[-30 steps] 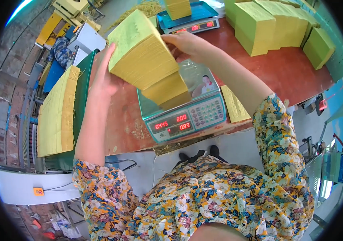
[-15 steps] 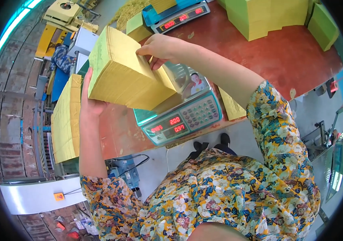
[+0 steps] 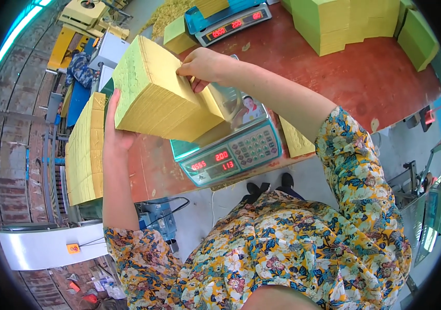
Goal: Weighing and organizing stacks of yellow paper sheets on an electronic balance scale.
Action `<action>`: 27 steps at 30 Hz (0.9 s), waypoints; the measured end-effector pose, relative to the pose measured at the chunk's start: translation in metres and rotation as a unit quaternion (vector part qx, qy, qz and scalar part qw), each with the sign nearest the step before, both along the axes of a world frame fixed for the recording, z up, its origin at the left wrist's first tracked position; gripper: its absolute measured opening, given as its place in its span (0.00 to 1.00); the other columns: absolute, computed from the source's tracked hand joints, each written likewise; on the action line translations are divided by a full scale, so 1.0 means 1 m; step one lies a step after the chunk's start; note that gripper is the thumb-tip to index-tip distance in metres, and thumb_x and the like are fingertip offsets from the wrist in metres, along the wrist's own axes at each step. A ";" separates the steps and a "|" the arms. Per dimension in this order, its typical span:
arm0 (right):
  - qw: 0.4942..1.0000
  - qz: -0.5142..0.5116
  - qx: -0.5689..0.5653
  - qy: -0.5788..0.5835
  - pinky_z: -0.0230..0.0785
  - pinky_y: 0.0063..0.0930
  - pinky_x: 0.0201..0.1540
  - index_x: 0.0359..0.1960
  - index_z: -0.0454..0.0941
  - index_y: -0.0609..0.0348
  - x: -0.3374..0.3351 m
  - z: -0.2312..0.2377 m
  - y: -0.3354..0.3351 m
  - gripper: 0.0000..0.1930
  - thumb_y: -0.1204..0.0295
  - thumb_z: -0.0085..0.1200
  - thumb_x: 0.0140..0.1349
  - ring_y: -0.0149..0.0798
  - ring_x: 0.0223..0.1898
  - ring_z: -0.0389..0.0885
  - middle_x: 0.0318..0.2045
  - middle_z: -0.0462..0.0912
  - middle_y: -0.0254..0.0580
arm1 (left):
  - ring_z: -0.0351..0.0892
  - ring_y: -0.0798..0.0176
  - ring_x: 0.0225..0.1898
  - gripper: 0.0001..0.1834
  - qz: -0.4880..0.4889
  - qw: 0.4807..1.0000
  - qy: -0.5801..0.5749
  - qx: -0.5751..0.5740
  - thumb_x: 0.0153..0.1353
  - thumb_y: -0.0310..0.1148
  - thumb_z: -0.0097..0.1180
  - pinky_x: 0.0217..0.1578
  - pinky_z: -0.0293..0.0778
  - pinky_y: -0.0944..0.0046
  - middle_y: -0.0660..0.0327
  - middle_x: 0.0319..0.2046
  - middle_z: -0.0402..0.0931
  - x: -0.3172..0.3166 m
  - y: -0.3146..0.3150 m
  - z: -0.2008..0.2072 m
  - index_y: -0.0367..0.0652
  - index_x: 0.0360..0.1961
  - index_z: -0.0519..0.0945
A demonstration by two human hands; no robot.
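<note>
A thick stack of yellow paper sheets [image 3: 158, 98] is held tilted over the left part of a teal-rimmed digital scale [image 3: 236, 155]. My left hand [image 3: 117, 124] supports the stack at its left end, thumb up along the side and fingers partly hidden beneath. The fingers of my right hand [image 3: 202, 67] are bent and pinched against the stack's upper right edge. More yellow sheets [image 3: 211, 111] lie on the scale's pan by the stack's right end. Whether the two bundles touch is hard to make out.
Along the table's left edge stands a row of yellow paper stacks [image 3: 86, 150]. A second scale [image 3: 236, 25] with paper on it is at the back, beside a yellow block [image 3: 179, 35]. Larger stacks [image 3: 334, 26] fill the far right of the red table [image 3: 293, 72].
The red figures on the near scale's display have changed. Both hands keep their hold, and the stack has shifted only very slightly.
</note>
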State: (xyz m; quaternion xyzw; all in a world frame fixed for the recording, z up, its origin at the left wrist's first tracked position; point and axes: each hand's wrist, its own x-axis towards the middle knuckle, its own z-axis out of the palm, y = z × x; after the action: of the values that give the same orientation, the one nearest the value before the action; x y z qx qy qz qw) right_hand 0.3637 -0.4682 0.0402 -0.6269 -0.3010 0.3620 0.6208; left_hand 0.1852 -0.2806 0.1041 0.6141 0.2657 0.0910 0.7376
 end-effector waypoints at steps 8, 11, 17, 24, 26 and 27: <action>0.995 -0.012 -0.045 -0.089 0.80 0.25 0.31 0.45 0.82 0.70 0.002 -0.009 -0.004 0.17 0.66 0.53 0.65 0.33 0.27 0.84 0.33 0.85 0.45 | 0.77 0.65 0.54 0.31 0.032 0.998 0.028 0.045 0.68 0.60 0.47 0.49 0.77 0.58 0.62 0.55 0.76 0.003 -0.012 0.000 0.50 0.63 0.71; 0.992 -0.020 -0.034 -0.117 0.79 0.26 0.32 0.46 0.82 0.68 0.003 -0.015 -0.009 0.18 0.65 0.53 0.64 0.33 0.28 0.84 0.35 0.85 0.43 | 0.74 0.62 0.57 0.31 0.032 0.998 0.002 0.050 0.70 0.57 0.44 0.53 0.75 0.58 0.61 0.58 0.74 0.003 -0.011 -0.001 0.48 0.64 0.70; 0.987 -0.115 0.113 -0.027 0.67 0.30 0.53 0.57 0.77 0.58 0.008 -0.029 -0.011 0.23 0.55 0.49 0.70 0.33 0.51 0.78 0.52 0.82 0.36 | 0.72 0.60 0.59 0.28 0.065 0.980 -0.172 0.075 0.73 0.52 0.43 0.52 0.73 0.60 0.58 0.62 0.71 0.016 0.008 -0.043 0.46 0.65 0.69; 0.946 -0.234 0.205 -0.095 0.63 0.33 0.61 0.67 0.67 0.58 -0.056 -0.068 -0.042 0.28 0.53 0.43 0.74 0.36 0.61 0.73 0.61 0.74 0.41 | 0.77 0.59 0.54 0.24 -0.015 0.954 -0.296 -0.054 0.73 0.44 0.47 0.51 0.76 0.61 0.57 0.55 0.77 0.076 0.043 -0.081 0.40 0.62 0.72; 0.942 -0.189 0.145 -0.236 0.56 0.33 0.68 0.72 0.57 0.62 -0.074 -0.074 -0.059 0.30 0.58 0.42 0.75 0.40 0.67 0.65 0.67 0.67 0.48 | 0.77 0.59 0.54 0.23 -0.027 0.944 -0.271 -0.186 0.73 0.42 0.47 0.52 0.76 0.61 0.56 0.54 0.78 0.097 0.043 -0.083 0.39 0.62 0.72; 0.944 -0.180 0.141 -0.239 0.56 0.33 0.68 0.72 0.57 0.62 -0.078 -0.073 -0.059 0.30 0.58 0.42 0.75 0.40 0.67 0.65 0.67 0.67 0.48 | 0.76 0.58 0.56 0.24 -0.028 0.932 -0.294 -0.208 0.73 0.44 0.46 0.53 0.75 0.61 0.56 0.56 0.77 0.107 0.042 -0.090 0.39 0.62 0.71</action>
State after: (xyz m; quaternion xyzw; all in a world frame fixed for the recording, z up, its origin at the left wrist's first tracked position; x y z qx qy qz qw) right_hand 0.2855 -0.5271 -0.0327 -0.6445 -0.3707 0.0371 0.6677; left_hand 0.2919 -0.2383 0.0137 0.3999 0.0322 0.1896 0.8962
